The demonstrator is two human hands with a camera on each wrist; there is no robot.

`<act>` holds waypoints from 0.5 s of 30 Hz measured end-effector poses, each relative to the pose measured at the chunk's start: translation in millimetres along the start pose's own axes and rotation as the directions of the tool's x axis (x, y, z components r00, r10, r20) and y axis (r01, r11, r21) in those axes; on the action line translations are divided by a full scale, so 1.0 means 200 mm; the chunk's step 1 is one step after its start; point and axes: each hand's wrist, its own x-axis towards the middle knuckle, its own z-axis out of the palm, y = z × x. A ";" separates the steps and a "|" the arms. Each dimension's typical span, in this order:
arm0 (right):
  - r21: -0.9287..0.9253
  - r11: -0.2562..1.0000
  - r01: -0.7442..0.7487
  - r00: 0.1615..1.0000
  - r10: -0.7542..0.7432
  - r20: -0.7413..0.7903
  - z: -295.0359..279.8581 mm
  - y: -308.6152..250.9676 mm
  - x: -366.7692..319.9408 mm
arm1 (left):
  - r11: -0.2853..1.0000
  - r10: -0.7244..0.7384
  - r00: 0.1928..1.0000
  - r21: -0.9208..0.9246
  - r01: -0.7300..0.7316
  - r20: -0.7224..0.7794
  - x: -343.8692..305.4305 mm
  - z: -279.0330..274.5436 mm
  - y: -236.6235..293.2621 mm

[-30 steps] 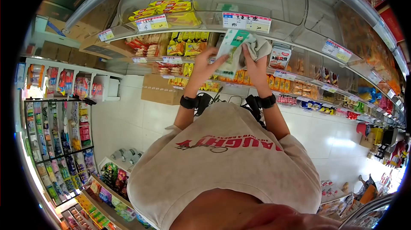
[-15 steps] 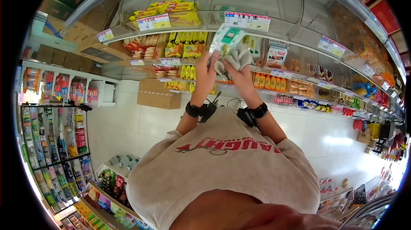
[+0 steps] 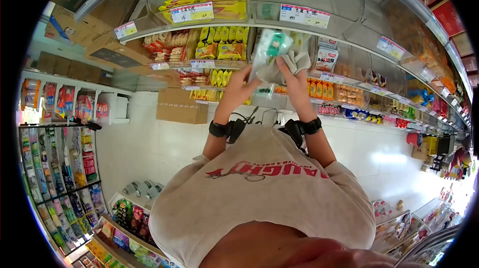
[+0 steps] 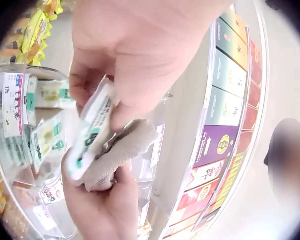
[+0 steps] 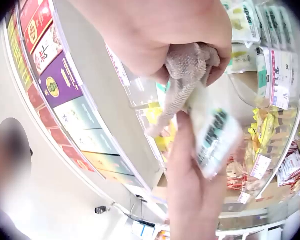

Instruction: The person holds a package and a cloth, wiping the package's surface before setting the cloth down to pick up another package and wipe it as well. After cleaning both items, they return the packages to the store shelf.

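A white and green plastic packet (image 3: pixel 272 46) is held up in front of the shelf in the head view. My left hand (image 3: pixel 235 93) pinches its side, thumb against it; the left wrist view shows this hand (image 4: pixel 140 55) gripping the packet (image 4: pixel 92 132). My right hand (image 3: pixel 298 88) grips a crumpled grey cloth (image 3: pixel 298 62) against the packet. In the right wrist view the cloth (image 5: pixel 186 67) bunches inside the curled fingers of my right hand (image 5: pixel 165 30), and the packet (image 5: pixel 217 142) looks blurred beside my left hand (image 5: pixel 192 185).
Clear shelf bins hold yellow snack packs (image 3: pixel 222 43) at the left and more green and white packets (image 4: pixel 50 135). Price labels (image 3: pixel 304 16) line the shelf edge. A cardboard box (image 3: pixel 182 106) stands on the floor. Gift boxes (image 4: pixel 215 145) line another shelf; a person (image 4: pixel 288 160) stands beyond.
The packet has tilted and turned in my hands, and the cloth has moved over its face and back to its right side. The head view has shifted slightly against the shelf.
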 end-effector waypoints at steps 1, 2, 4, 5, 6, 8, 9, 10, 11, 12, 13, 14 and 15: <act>0.029 0.999 0.015 1.000 -0.015 0.006 0.01 0.00 0.00 | 0.999 0.019 0.999 -0.038 -0.021 -0.049 -0.02 0.01 -0.02; 0.041 0.999 -0.020 1.000 0.020 0.000 0.02 0.00 -0.02 | 0.996 0.035 0.994 -0.075 -0.043 -0.099 -0.04 0.04 -0.03; 0.069 0.994 -0.085 0.996 0.086 -0.011 0.10 -0.04 -0.09 | 0.992 0.040 0.978 -0.108 -0.063 -0.203 -0.08 0.06 -0.07; 0.082 0.994 -0.069 0.997 0.072 -0.030 0.14 -0.02 -0.12 | 0.992 0.028 0.967 -0.108 -0.058 -0.255 -0.09 0.06 -0.13; 0.093 0.994 -0.057 0.997 0.062 -0.051 0.18 0.02 -0.17 | 0.993 0.013 0.952 -0.111 -0.049 -0.305 -0.11 0.07 -0.16; 0.096 0.995 -0.034 0.998 0.038 -0.043 0.17 0.13 -0.20 | 0.990 -0.144 0.956 -0.035 0.140 -0.255 -0.15 0.02 -0.11; 0.077 0.997 -0.011 0.998 0.016 -0.056 0.17 0.13 -0.22 | 0.973 -0.225 0.947 0.007 0.233 -0.231 -0.17 0.00 -0.10; 0.061 0.998 0.015 0.998 -0.010 -0.070 0.18 0.14 -0.23 | 0.987 -0.159 0.958 -0.003 0.163 -0.239 -0.19 -0.01 -0.13; 0.045 0.998 0.042 0.996 -0.038 -0.082 0.18 0.14 -0.24 | 0.996 -0.091 0.965 -0.011 0.091 -0.248 -0.20 -0.02 -0.18; -0.086 0.990 0.112 0.988 -0.120 -0.095 0.16 0.15 -0.24 | 1.000 -0.024 0.966 -0.019 0.019 -0.257 -0.21 -0.02 -0.17; -0.216 0.960 0.175 0.975 -0.200 -0.097 0.13 0.17 -0.23 | 0.996 -0.022 0.975 -0.086 0.003 -0.221 -0.22 -0.03 -0.16; -0.342 0.910 0.233 0.957 -0.278 -0.088 0.10 0.19 -0.23 | 0.988 -0.017 0.983 -0.152 -0.011 -0.185 -0.22 -0.03 -0.15; -0.453 0.850 0.269 0.945 -0.324 -0.046 0.07 0.21 -0.24 | 0.976 -0.009 0.988 -0.217 -0.024 -0.153 -0.22 -0.03 -0.11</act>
